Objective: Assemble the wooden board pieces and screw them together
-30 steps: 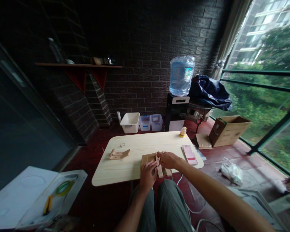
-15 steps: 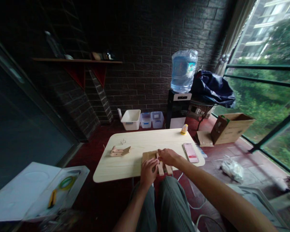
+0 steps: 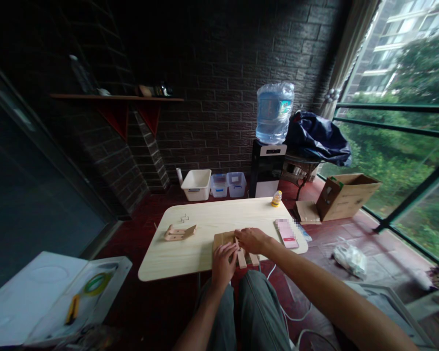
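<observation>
Left hand (image 3: 224, 262), right hand (image 3: 255, 240) at wooden strips (image 3: 242, 260) — cannot tell if pinching — pale table (image 3: 177, 258), dark brick wall (image 3: 212, 117), window (image 3: 402, 108)

Bracket (image 3: 173, 237) left, slats (image 3: 242, 259) between, phone (image 3: 287, 235) right

Daylight: right window (image 3: 398, 151) | brick wall (image 3: 212, 63): dim | edges: stretched, soft

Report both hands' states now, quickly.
Left hand: over the cardboard, fingertips at a wooden slat; grip cannot be told.
Right hand: fingers curled near that slat's far end; what they hold cannot be told.
</observation>
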